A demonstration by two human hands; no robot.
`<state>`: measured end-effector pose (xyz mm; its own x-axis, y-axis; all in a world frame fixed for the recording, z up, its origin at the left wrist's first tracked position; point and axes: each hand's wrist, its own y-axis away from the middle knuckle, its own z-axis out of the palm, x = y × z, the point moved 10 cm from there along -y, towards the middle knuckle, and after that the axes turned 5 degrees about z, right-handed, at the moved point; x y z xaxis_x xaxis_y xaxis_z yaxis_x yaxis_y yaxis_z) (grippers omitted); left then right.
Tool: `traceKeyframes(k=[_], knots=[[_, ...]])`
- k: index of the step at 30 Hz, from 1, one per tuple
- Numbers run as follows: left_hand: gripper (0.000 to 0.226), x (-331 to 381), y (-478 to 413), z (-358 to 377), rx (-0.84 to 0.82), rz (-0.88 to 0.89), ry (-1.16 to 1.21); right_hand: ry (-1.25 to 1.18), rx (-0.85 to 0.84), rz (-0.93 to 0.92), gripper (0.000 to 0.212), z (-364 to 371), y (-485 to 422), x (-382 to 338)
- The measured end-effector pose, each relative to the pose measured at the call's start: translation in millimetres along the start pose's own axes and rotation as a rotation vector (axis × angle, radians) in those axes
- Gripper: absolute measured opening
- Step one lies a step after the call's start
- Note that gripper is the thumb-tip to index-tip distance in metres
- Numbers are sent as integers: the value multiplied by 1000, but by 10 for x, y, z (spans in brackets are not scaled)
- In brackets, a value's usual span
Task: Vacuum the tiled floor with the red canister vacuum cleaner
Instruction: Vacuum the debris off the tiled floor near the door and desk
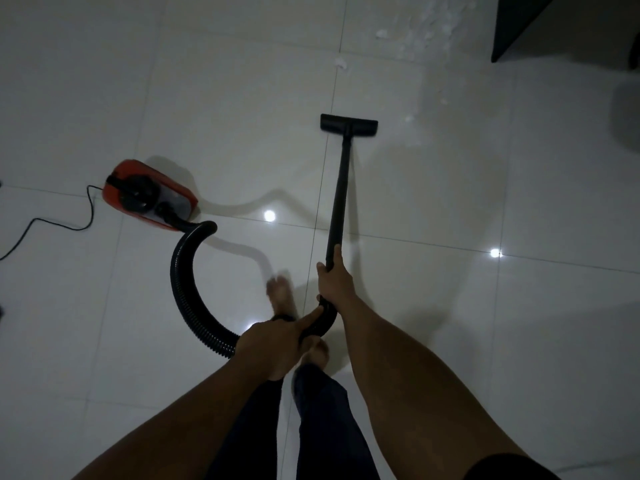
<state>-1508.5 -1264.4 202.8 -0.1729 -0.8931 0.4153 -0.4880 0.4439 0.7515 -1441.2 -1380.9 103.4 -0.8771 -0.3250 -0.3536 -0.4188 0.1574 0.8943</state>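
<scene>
Dim tiled floor (450, 306): right hand (334, 277) fingers (322, 270) clamped on wand (341, 185); left hand (273, 344) apparently grips hose (183, 289).

Between one and two o'clock, in the far corner of the view: a dark piece of furniture (519, 26), black and straight-edged, cut off by the frame, of no identifiable kind. Just left of it, at one o'clock, a scatter of white scraps (424, 27), small, pale, loosely spread. Slightly apart from these, at twelve o'clock, a single white scrap (342, 63). At two o'clock, hard against the edge, a dark rounded patch (628, 112), too dim to identify. Near centre, a bright round light reflection (269, 215); at three o'clock, a second light reflection (495, 252). At nine o'clock, small dark shapes (1, 313) at the very edge, mostly out of frame.
</scene>
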Motion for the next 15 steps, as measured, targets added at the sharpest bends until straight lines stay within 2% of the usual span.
traceKeyframes(k=[4, 10, 13, 15], knots=[[57, -73, -155, -388, 38, 41, 18, 23, 14, -51, 85, -43, -121, -402], [59, -277, -440, -1021, 37, 85, 31, 26, 45, -1, 76, -111, -443, -1014], [66, -412, -518, -1371, 40, 61, 28, 25, 45, 18, 73, -97, -548, -1392], [63, -506, -563, -1562, 8, 43, 29, 43, 54, 26, 72, -88, -630, -1616]])
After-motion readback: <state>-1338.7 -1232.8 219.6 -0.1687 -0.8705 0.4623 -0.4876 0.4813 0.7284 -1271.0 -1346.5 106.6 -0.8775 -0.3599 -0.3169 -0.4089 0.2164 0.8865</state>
